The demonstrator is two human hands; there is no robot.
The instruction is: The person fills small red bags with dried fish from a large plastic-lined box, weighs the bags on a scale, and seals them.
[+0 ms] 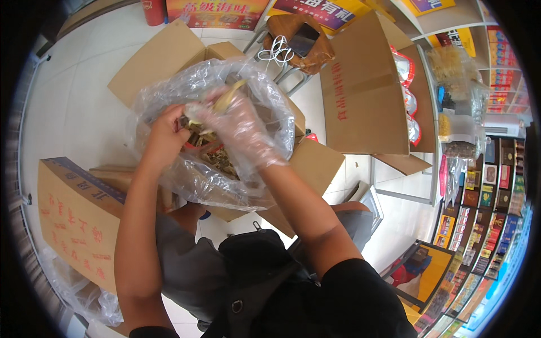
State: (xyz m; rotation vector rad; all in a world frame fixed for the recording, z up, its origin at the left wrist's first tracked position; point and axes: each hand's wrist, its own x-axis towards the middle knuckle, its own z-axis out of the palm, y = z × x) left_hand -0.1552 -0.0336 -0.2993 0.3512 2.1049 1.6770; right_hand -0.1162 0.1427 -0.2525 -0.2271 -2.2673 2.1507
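Note:
A cardboard box (317, 169) lined with a large clear plastic bag (169, 91) stands open before me. Dried brown pieces (219, 160) lie low inside the liner, partly in a red-edged bag whose outline is unclear. My left hand (167, 131), bare, grips the rim of that smaller bag with thumb and fingers. Beside it, my right hand (232, 118) wears a clear plastic glove and holds a yellowish dried piece (230, 96) above the opening. The right fingers are blurred.
A wooden stool (279, 25) with a phone (304, 40) and white cable (277, 50) stands beyond the box. A tall carton (359, 93) with red-and-white packages (410, 101) is at right, near stocked shelves (486, 203). Another printed carton (80, 219) sits at left.

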